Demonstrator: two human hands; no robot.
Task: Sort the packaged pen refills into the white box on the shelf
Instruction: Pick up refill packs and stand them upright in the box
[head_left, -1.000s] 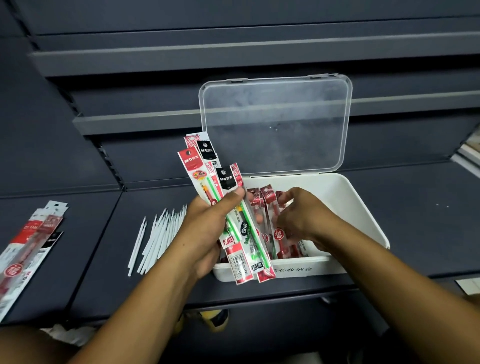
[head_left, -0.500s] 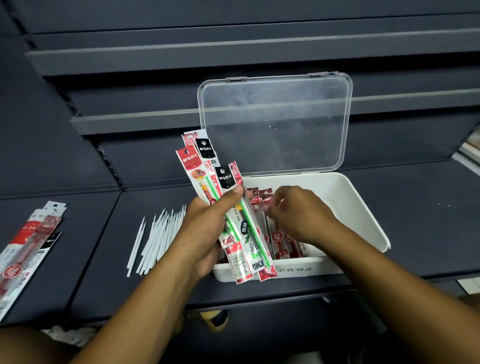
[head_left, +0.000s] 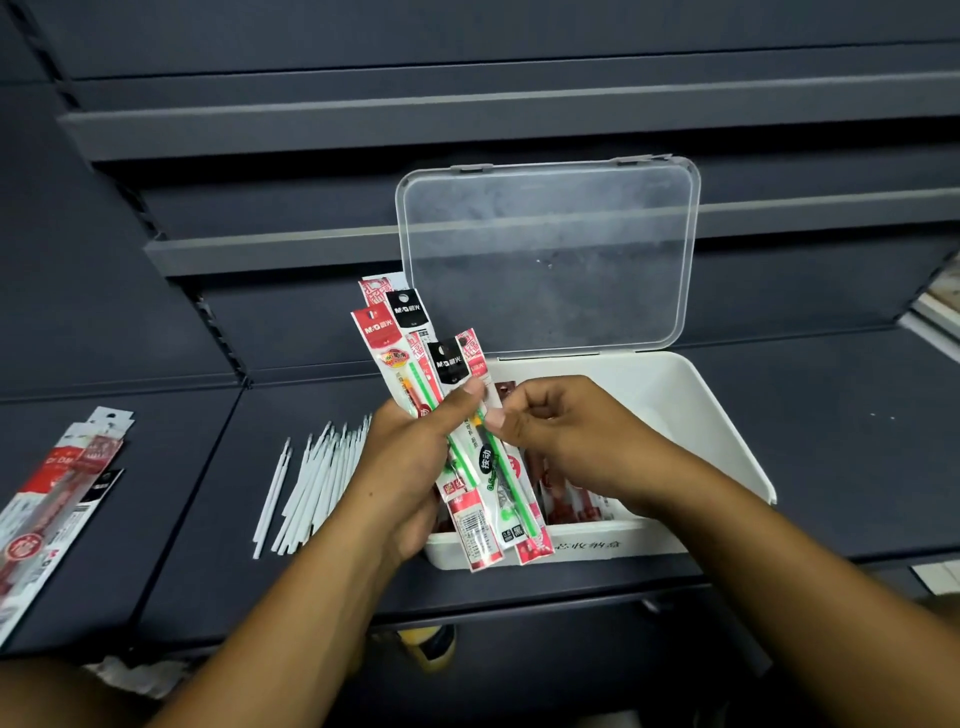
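Note:
My left hand (head_left: 410, 467) grips a fanned bundle of packaged pen refills (head_left: 441, 374), red and black headers pointing up, over the left end of the white box (head_left: 691, 410). My right hand (head_left: 561, 431) is beside the bundle, thumb and forefinger pinching the right edge of the front packet with the black header. The box stands on the dark shelf with its clear lid (head_left: 550, 249) raised behind it. Several red refill packets (head_left: 571, 499) lie inside the box, partly hidden by my hands.
Several loose white refill sticks (head_left: 306, 483) lie on the shelf left of the box. More refill packets (head_left: 57, 493) are piled at the far left shelf edge. Dark shelf rails run across behind. A yellow-and-black shoe (head_left: 431, 644) shows below the shelf.
My right hand has lifted out of the box and moved left to the bundle, where it now pinches the front packet. The left hand and its bundle stayed in place.

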